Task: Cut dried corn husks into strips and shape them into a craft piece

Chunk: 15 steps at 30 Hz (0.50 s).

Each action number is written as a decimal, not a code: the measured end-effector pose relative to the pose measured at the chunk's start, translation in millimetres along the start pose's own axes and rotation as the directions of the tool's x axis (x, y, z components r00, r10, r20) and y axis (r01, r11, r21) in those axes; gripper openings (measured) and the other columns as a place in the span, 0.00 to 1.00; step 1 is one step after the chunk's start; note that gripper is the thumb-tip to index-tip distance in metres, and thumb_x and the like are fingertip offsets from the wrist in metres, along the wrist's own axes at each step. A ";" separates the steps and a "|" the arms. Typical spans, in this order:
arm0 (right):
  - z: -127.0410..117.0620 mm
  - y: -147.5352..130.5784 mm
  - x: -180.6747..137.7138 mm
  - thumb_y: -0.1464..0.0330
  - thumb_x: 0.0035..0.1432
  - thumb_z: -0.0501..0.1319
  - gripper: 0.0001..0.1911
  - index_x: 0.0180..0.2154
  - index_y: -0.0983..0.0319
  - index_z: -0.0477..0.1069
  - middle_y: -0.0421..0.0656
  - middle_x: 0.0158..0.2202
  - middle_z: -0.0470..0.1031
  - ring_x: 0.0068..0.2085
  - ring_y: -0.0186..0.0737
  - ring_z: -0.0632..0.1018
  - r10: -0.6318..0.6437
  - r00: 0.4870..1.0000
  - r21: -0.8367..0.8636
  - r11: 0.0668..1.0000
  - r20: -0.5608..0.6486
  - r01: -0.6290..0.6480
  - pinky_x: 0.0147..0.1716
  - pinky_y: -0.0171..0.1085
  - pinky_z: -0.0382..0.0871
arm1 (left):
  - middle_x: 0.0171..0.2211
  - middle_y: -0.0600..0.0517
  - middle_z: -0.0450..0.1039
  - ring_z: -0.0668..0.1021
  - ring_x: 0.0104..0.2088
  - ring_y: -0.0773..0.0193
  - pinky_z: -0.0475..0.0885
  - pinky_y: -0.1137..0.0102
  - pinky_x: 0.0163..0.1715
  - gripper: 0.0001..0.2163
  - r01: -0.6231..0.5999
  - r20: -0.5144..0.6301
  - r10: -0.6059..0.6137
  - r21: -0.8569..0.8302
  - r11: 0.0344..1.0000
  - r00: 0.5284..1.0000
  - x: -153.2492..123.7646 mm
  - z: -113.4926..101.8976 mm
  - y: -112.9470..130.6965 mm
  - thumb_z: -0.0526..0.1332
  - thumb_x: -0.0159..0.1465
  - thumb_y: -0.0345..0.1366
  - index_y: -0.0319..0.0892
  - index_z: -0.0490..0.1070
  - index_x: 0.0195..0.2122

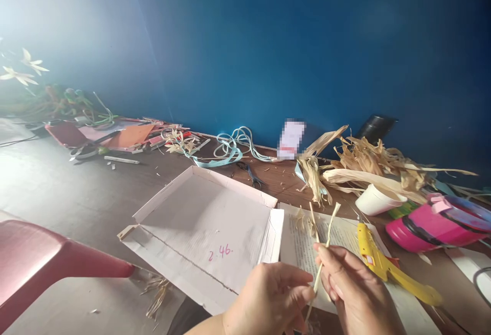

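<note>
Both of my hands meet at the bottom middle, over an open book page (303, 243). My left hand (268, 299) pinches the lower part of a thin pale husk strip (326, 240). My right hand (355, 289) is closed round the same strip a little higher, with the strip's split top sticking up past my fingers. A yellow glue gun (383, 266) lies on the page just right of my right hand.
A flattened white cardboard box (199, 227) lies left of my hands. Dried corn husks (364, 163), a white cup (378, 199) and a pink container (433, 222) sit at the right. Black scissors (249, 172), light blue ribbon (230, 146) and craft scraps line the blue wall. A red chair (42, 263) stands at the lower left.
</note>
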State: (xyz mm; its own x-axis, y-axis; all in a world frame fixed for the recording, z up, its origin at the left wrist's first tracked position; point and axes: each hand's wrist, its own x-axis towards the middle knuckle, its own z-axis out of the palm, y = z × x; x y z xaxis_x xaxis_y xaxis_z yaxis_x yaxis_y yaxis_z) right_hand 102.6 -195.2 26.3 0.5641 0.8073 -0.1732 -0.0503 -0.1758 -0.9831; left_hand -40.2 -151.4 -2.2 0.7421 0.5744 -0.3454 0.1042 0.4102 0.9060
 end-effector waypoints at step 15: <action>8.0 -3.2 11.9 0.49 0.49 0.69 0.21 0.30 0.61 0.75 0.35 0.16 0.62 0.20 0.34 0.63 -0.036 0.998 -0.039 0.999 -0.050 0.035 0.23 0.36 0.58 | 0.17 0.58 0.66 0.67 0.18 0.72 0.61 0.76 0.20 0.12 0.092 -0.096 -0.093 -0.014 0.996 0.991 9.4 -8.2 16.1 0.68 0.51 0.40 0.38 0.71 0.29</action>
State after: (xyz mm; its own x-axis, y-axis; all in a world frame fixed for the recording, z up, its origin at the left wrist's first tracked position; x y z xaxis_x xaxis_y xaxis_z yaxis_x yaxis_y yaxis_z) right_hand 102.9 -180.5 27.0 0.6063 0.7839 -0.1340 0.0015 -0.1697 -0.9855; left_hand -36.9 -133.6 7.1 0.6620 0.5993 -0.4501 0.1627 0.4713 0.8668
